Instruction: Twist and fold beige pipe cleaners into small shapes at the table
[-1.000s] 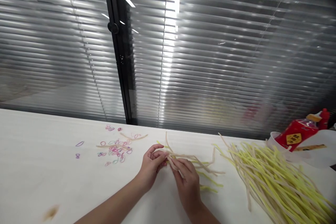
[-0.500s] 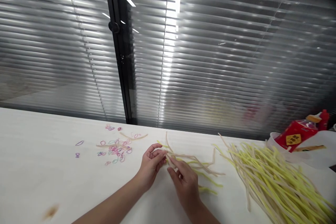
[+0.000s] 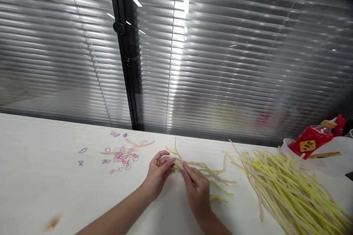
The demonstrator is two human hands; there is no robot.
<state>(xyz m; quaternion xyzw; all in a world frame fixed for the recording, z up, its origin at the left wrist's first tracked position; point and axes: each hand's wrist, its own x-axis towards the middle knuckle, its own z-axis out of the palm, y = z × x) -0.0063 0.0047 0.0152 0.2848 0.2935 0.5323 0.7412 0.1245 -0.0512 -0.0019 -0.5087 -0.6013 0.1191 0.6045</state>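
Note:
My left hand [image 3: 160,172] is closed, thumb and forefinger pinching a small bunch of beige and yellow pipe cleaners [image 3: 178,163]. Close beside it, my right hand [image 3: 196,187] grips the same bunch a little further right, thumb against fingers. More pipe cleaners [image 3: 215,173] fan out on the table beyond and to the right of my right hand, some bent. The fingers partly hide the ends between the hands. To the left of my left hand lie small coloured rubber bands [image 3: 121,156], scattered, with a few beige stems among them.
A large heap of yellow and beige pipe cleaners [image 3: 295,187] covers the right of the white table [image 3: 68,194]. Behind it stand a white plastic tub [image 3: 288,147] and a red packet [image 3: 311,141]. Glass with blinds [image 3: 234,62] rises along the back edge.
My right hand has shifted slightly right along the bunch, and its thumb and fingers have come together on it. My left hand stays in place.

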